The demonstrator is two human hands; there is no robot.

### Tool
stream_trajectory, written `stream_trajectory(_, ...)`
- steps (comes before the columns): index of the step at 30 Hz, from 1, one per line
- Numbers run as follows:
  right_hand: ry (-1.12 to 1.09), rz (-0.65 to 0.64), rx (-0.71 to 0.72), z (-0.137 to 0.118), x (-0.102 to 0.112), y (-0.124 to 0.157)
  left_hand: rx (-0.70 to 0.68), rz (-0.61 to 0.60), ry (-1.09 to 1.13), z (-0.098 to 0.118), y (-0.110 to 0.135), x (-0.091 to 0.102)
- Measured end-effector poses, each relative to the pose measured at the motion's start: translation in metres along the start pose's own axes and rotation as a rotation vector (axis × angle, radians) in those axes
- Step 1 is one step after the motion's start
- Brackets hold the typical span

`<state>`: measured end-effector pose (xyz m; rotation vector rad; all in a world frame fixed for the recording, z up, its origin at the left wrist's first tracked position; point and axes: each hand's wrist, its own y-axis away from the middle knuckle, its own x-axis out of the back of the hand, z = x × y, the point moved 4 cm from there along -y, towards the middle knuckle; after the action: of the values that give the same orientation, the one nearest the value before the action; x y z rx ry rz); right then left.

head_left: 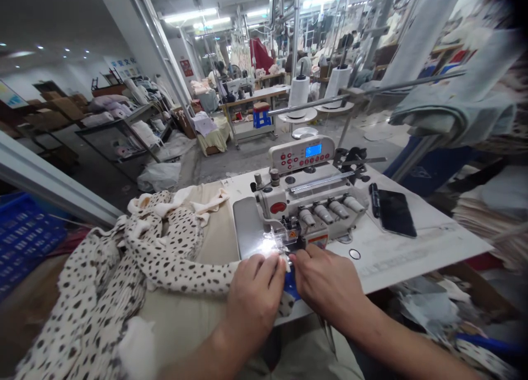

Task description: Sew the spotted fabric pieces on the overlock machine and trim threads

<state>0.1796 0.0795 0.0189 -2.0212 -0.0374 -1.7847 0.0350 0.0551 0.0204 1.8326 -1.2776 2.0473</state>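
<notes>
A white overlock sewing machine (pixel 309 196) stands on a white table (pixel 416 242), its lamp lit over the needle area. Cream fabric with black spots (pixel 136 259) trails from the left side of the table to the presser foot. My left hand (pixel 253 300) lies on the fabric just before the foot, fingers together and pressing the cloth down. My right hand (pixel 325 284) sits beside it on the right, fingers curled against the fabric edge at the foot. A blue piece (pixel 290 285) shows between the two hands.
A black phone (pixel 396 212) and a dark pen (pixel 374 199) lie on the table right of the machine. Thread cones (pixel 299 91) stand behind it. A blue crate (pixel 25 234) is at the left. Grey cloth (pixel 454 113) hangs over a rail at the right.
</notes>
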Motion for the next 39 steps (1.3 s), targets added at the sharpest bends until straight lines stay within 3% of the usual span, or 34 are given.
stream_trajectory(10,0.010,0.158,-0.031,-0.003,-0.005,0.006,0.105,-0.023,-0.033,0.009,0.001,-0.003)
stream_trajectory(19,-0.033,0.192,-0.052,-0.001,-0.007,0.005,0.117,-0.048,-0.076,0.009,0.008,-0.011)
stream_trajectory(26,-0.086,0.258,-0.156,0.017,-0.011,0.040,0.105,0.016,0.008,0.010,0.004,-0.006)
stream_trajectory(32,-0.215,0.226,-0.140,0.023,-0.020,0.067,0.097,0.097,0.152,0.003,-0.003,-0.002)
stream_trajectory(39,-0.325,0.200,-0.127,0.026,-0.019,0.082,0.168,0.049,0.231,-0.015,-0.014,-0.008)
